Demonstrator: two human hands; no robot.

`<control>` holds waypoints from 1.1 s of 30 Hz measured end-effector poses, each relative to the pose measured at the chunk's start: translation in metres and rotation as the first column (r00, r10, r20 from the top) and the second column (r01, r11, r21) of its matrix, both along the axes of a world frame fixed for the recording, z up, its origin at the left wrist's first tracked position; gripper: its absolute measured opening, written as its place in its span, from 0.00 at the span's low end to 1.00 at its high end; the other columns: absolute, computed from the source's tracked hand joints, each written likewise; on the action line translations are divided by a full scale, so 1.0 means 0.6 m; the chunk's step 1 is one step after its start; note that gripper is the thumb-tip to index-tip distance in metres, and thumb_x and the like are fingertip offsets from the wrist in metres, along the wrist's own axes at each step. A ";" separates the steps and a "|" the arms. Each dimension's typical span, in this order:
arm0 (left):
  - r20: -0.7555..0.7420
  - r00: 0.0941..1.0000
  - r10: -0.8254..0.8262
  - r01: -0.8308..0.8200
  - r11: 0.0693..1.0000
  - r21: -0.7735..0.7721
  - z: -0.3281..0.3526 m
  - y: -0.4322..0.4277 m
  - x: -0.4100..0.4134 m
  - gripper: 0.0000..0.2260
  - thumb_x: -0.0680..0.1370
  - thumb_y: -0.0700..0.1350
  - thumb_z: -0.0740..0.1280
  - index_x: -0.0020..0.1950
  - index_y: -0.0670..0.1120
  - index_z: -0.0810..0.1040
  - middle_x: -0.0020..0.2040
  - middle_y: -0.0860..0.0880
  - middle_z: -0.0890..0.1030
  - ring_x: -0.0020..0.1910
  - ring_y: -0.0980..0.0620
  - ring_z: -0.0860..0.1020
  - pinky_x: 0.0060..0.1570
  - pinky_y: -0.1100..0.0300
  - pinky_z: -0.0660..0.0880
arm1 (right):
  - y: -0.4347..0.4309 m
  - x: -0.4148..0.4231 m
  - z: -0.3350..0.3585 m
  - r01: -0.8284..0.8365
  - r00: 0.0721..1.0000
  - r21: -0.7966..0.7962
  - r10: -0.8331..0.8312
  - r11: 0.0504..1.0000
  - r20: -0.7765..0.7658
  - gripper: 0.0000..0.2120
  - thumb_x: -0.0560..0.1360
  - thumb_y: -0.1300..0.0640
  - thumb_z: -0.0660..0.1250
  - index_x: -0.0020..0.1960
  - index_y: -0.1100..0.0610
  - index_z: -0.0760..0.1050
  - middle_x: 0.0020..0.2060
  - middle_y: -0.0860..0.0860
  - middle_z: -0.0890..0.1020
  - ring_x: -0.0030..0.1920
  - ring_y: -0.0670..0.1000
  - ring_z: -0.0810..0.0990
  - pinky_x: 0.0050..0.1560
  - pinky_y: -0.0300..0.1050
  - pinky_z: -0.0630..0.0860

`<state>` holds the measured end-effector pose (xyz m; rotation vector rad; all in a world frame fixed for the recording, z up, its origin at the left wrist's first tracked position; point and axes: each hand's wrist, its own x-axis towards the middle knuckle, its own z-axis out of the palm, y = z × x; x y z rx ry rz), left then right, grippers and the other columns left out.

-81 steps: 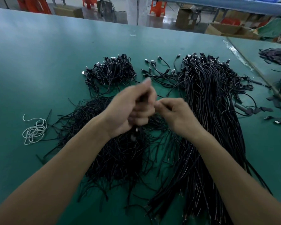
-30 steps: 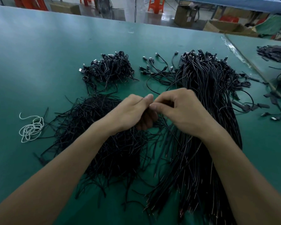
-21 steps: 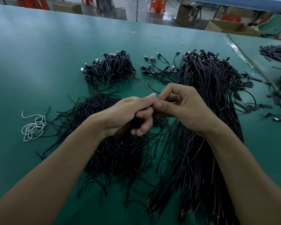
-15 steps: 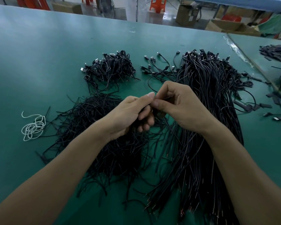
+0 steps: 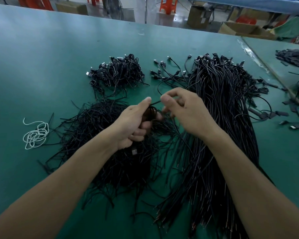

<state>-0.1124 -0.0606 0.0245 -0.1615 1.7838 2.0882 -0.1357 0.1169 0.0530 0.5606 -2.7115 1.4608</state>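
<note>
My left hand (image 5: 134, 125) grips a coiled black cable (image 5: 149, 112), fingers curled round the bundle, above the middle of the green table (image 5: 41, 66). My right hand (image 5: 186, 112) pinches a thin black tie strand (image 5: 155, 102) that runs from the coil to its thumb and forefinger. Under both hands lies a loose heap of black ties (image 5: 97, 128). To the right stretches a long pile of straight black cables (image 5: 221, 121).
A pile of coiled USB cables (image 5: 118, 72) sits at the back centre, with several loose plug ends (image 5: 166, 69) beside it. A white string tangle (image 5: 35, 134) lies left. More black parts (image 5: 293, 57) rest on the neighbouring table at right. Boxes and orange stools stand beyond.
My hands were pressed together; now they have drawn slightly apart, and the tie strand shows stretched between them. The right hand has lifted and moved right.
</note>
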 end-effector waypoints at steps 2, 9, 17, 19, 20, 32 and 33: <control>-0.017 0.996 0.084 -0.084 0.996 0.021 -0.003 -0.014 -0.004 0.26 0.83 0.61 0.58 0.31 0.48 0.78 0.24 0.53 0.64 0.17 0.57 0.58 0.16 0.69 0.55 | 0.018 -0.004 -0.018 -0.002 0.994 0.176 -0.018 0.984 0.111 0.15 0.77 0.37 0.61 0.53 0.48 0.73 0.39 0.46 0.82 0.37 0.41 0.80 0.42 0.40 0.76; -0.056 0.965 0.256 -0.253 0.966 0.050 0.005 -0.026 -0.012 0.28 0.84 0.62 0.51 0.26 0.51 0.63 0.24 0.54 0.60 0.20 0.57 0.55 0.16 0.66 0.54 | 0.013 0.009 -0.069 -0.205 0.979 0.762 0.124 0.615 0.164 0.08 0.76 0.48 0.71 0.50 0.51 0.77 0.44 0.46 0.77 0.47 0.50 0.77 0.46 0.47 0.76; -0.118 0.960 0.254 -0.248 0.967 0.065 0.014 -0.018 -0.012 0.27 0.84 0.56 0.54 0.25 0.50 0.67 0.24 0.54 0.61 0.20 0.56 0.55 0.17 0.65 0.54 | 0.017 0.013 -0.038 -0.176 0.981 0.672 0.070 0.719 0.182 0.05 0.76 0.50 0.72 0.46 0.52 0.80 0.43 0.48 0.81 0.44 0.50 0.81 0.51 0.50 0.81; -0.137 0.950 0.281 -0.276 0.960 0.058 0.015 -0.018 -0.011 0.24 0.82 0.54 0.60 0.26 0.49 0.72 0.23 0.54 0.62 0.20 0.56 0.55 0.17 0.65 0.53 | 0.035 0.012 -0.017 -0.161 0.981 0.651 0.049 0.742 0.187 0.06 0.76 0.51 0.72 0.42 0.50 0.79 0.41 0.47 0.82 0.42 0.47 0.82 0.49 0.44 0.81; -0.151 0.948 0.281 -0.276 0.960 0.054 0.016 -0.019 -0.011 0.23 0.81 0.52 0.62 0.26 0.49 0.73 0.23 0.54 0.62 0.19 0.56 0.55 0.17 0.65 0.53 | 0.046 0.010 -0.004 -0.149 0.982 0.631 0.042 0.761 0.182 0.07 0.76 0.51 0.72 0.40 0.49 0.79 0.39 0.46 0.82 0.40 0.45 0.82 0.45 0.37 0.80; -0.292 0.956 -0.009 0.047 0.991 0.124 0.035 0.013 0.016 0.17 0.78 0.52 0.61 0.63 0.48 0.79 0.25 0.54 0.64 0.17 0.60 0.59 0.18 0.71 0.57 | -0.019 0.044 0.027 -0.010 0.985 -0.045 0.002 0.999 -0.174 0.06 0.74 0.61 0.74 0.48 0.52 0.83 0.41 0.45 0.84 0.42 0.46 0.81 0.46 0.43 0.79; -0.313 0.950 0.007 0.038 0.990 0.136 0.035 0.015 0.018 0.15 0.80 0.53 0.61 0.62 0.50 0.80 0.26 0.53 0.64 0.17 0.60 0.60 0.18 0.71 0.57 | -0.021 0.049 0.028 -0.029 0.980 -0.028 0.023 0.999 -0.197 0.07 0.73 0.62 0.74 0.49 0.52 0.84 0.43 0.45 0.83 0.44 0.44 0.81 0.47 0.38 0.78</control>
